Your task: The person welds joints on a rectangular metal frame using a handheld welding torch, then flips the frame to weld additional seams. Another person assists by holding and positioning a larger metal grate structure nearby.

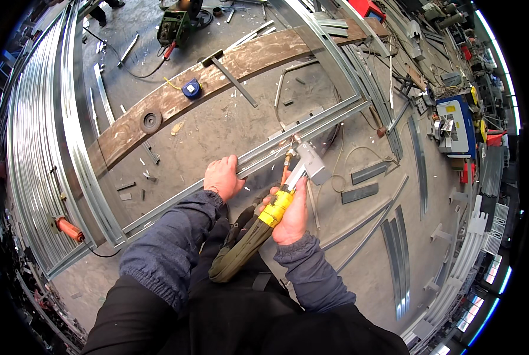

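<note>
My left hand [222, 179] rests on the near rail of a shiny metal frame [175, 201], its fingers curled over the rail. In my right hand [292, 220] is a handheld welding gun [313, 164] with a grey block-shaped head and a grip wrapped in yellow tape. Its copper-coloured nozzle end lies close to the frame's rail, near the right corner; whether it touches, I cannot tell. A brass fitting and an orange hose run beside the gun, and a thick olive sleeved cable [235, 260] trails from the grip toward my body.
A long rusty plank [240, 62] crosses under the frame, carrying a blue tape measure [191, 89] and a round disc [151, 121]. Long metal profiles [36, 148] lie at left with an orange-handled tool [70, 229]. Flat strips [394, 254] lie right; a green machine [174, 26] stands far.
</note>
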Tool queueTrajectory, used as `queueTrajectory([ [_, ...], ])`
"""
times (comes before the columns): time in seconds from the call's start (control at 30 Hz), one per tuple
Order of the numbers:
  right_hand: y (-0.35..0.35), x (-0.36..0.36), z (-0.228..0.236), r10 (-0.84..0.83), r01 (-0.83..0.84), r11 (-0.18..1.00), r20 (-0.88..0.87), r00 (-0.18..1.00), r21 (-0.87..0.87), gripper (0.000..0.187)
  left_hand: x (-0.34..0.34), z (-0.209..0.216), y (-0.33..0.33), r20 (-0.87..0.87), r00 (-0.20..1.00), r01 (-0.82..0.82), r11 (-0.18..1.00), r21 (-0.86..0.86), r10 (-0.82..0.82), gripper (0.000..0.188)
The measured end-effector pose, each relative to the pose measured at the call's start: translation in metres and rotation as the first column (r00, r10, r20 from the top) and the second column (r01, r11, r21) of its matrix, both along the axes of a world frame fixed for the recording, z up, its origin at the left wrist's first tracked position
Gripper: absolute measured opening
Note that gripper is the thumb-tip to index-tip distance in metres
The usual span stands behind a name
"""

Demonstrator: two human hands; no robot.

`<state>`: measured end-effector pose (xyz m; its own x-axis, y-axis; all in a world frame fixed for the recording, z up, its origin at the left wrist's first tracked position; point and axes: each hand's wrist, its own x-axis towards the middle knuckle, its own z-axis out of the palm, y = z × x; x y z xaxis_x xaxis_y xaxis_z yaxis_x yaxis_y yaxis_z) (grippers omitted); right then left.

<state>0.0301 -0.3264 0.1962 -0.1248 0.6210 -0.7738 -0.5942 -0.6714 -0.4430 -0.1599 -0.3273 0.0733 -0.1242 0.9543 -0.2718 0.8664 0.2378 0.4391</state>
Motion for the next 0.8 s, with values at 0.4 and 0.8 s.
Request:
queueTrajectory([
  [0.4,-0.0013,-0.0037,0.0066,0.013,-0.012,1.000,0.036,0.999,-0.008,0.064,0.0016,-0.0009,0.0007,-0.009,1.000,-0.014,1.000,0.008,0.014,0.051],
  [0.8,-0.0010,-0.0062,0.0104,-0.030,0.030,1.000,0.001,1.000,0.006,0.061,0.0007,-0.0058,-0.0010,-0.009,1.000,-0.005,0.996,0.090,0.006,0.049],
])
